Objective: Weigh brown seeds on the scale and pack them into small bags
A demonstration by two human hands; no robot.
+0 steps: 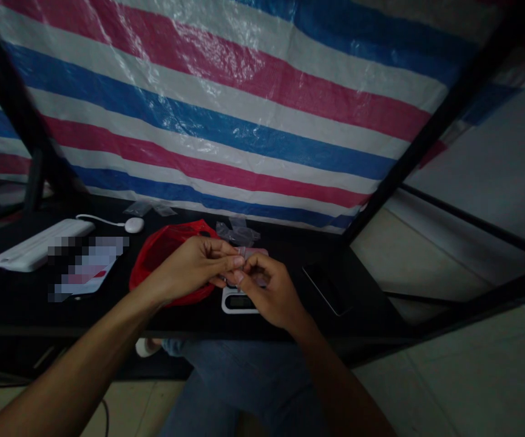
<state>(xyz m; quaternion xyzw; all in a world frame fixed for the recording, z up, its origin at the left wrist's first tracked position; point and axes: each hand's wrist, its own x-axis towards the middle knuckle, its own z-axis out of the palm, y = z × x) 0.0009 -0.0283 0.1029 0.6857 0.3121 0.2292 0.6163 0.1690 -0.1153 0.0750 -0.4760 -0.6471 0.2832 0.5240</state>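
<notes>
My left hand (201, 264) and my right hand (269, 291) meet over the dark table, fingertips pinched together. Between them is a small clear plastic bag (244, 250), partly hidden by my fingers. Right below sits a small white digital scale (240, 307) with a dark display; my right hand covers part of it. A red plastic bag (146, 258) stands opened out just left of the scale, partly behind my left wrist. Several clear plastic bags (238, 230) lie behind my hands.
On the left are a long white device (39, 246), a white round piece on a cable (134, 225) and a partly blurred packet (91, 267). A dark phone (326, 288) lies at right. Striped plastic sheeting (207, 121) and black frame bars (426, 139) bound the table (284, 331).
</notes>
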